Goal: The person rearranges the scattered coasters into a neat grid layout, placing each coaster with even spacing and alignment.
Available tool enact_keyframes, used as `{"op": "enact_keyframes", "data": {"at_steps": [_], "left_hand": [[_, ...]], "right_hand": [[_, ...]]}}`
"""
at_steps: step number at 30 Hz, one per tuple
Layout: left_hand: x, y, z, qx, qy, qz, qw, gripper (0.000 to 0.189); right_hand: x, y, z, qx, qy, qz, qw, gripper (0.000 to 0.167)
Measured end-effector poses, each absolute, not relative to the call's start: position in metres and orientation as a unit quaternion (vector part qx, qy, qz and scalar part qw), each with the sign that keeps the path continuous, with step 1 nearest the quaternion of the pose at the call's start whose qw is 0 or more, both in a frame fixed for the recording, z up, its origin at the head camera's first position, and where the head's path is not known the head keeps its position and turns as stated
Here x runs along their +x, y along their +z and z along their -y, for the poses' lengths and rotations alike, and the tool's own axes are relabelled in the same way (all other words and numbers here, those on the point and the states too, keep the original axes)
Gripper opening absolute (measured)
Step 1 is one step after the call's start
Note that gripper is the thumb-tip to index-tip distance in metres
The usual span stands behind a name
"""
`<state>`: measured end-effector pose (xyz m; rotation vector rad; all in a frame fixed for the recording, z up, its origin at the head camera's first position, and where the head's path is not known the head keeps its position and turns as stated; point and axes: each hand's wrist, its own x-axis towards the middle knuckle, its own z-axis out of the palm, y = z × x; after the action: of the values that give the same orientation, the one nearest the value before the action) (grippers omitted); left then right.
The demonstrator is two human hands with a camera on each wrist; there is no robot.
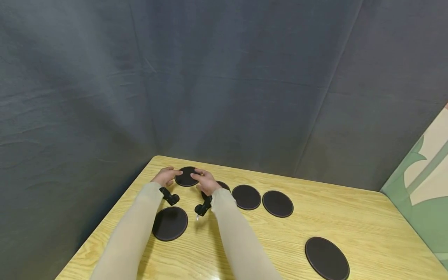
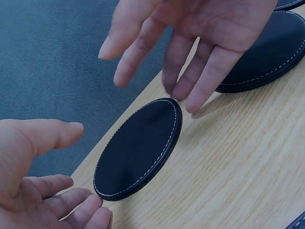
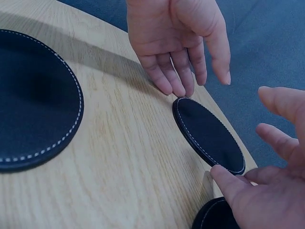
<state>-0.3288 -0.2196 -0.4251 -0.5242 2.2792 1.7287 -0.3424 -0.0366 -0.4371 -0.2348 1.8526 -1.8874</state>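
Observation:
A round black coaster [image 1: 186, 177] with pale edge stitching lies near the table's far left corner, between both hands. At its left side is my left hand [image 1: 165, 176], thumb raised and fingertips by the rim. My right hand [image 1: 207, 182] is at the opposite side, its fingertips at or very near the edge. In the left wrist view the coaster [image 2: 138, 150] sits between two sets of loosely extended fingers. The right wrist view shows the same coaster [image 3: 209, 136] with neither thumb pressing on it. Whether the fingertips bear on the rim is hard to tell.
Another coaster [image 1: 170, 223] lies in front of the left wrist. One more [image 1: 224, 186] is partly hidden by the right hand, with two coasters [image 1: 246, 197] [image 1: 278, 203] to its right. A further coaster [image 1: 327, 258] is at front right. Dark curtains [image 1: 227, 97] border the wooden table [image 1: 350, 217].

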Motion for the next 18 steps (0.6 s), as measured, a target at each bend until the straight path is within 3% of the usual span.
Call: {"op": "enact_keyframes", "data": {"at_steps": [12,18], "left_hand": [[-0.3279,-0.4297,0.2177,-0.178,0.597,-0.774,0.114,0.075],[-0.3262,-0.4274,0.2184,-0.174,0.614,-0.763,0.101,0.074]], "right_hand": [[-0.3440,-0.4362,0.0358,-0.075,-0.649,-0.717,0.242,0.051],[-0.3467,-0.4409,0.0433,-0.052,-0.664,-0.718,0.203,0.048]]}}
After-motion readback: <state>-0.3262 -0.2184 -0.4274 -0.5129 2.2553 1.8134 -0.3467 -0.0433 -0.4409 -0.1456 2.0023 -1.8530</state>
